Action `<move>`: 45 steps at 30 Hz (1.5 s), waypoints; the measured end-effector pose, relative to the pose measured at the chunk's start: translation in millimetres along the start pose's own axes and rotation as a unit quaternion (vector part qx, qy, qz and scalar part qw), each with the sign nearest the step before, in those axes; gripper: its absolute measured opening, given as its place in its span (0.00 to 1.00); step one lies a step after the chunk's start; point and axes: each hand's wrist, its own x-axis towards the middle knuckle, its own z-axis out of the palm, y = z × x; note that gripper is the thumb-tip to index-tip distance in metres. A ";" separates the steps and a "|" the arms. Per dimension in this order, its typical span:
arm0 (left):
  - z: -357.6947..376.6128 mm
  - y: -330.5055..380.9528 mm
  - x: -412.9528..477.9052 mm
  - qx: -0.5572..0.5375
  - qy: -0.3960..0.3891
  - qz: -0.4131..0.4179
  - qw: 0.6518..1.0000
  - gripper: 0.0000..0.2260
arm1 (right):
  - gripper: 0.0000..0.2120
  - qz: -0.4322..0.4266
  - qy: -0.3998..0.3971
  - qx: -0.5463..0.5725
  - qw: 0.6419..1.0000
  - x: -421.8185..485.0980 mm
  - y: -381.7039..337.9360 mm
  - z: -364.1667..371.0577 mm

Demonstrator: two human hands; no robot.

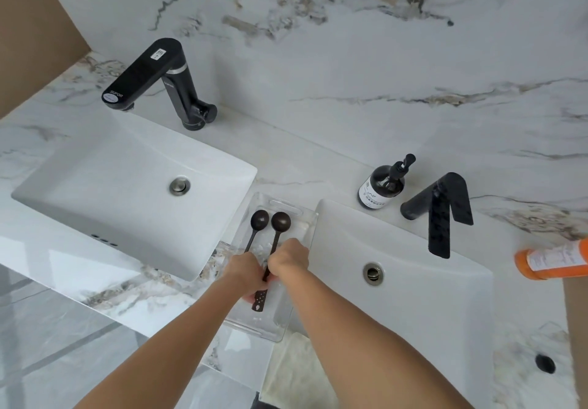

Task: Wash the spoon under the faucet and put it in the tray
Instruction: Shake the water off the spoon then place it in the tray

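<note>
- Both hands meet over the clear tray (306, 222): the left hand (244, 273) is curled around the handle of the left spoon (256, 228), and the right hand (289, 257) is closed on the handle of the right spoon (277, 233).
- Two dark spoon bowls lie side by side at the far end of the tray, close together; whether they touch cannot be told.
- One perforated handle end (259, 301) shows below the hands, over the tray floor; which spoon it belongs to is hidden by the fingers.
- At far left, the left sink (105, 182) is a white rectangular basin with a metal drain, and a black faucet (152, 74) stands at its back edge, its spout reaching over the basin.
- Between the two basins, the tray sits on the marble counter (286, 160).
- Right of the tray lies the right sink (413, 297), with a second black faucet (440, 211) behind it.
- A dark pump bottle (381, 185) stands just left of that faucet.
- At the far right edge, an orange bottle (552, 260) lies on its side.
</note>
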 end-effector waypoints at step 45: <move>22.5 7.5 -17.9 0.220 0.183 0.082 0.955 0.10 | 0.08 -0.026 0.054 0.204 0.977 -6.2 35.1 -61.1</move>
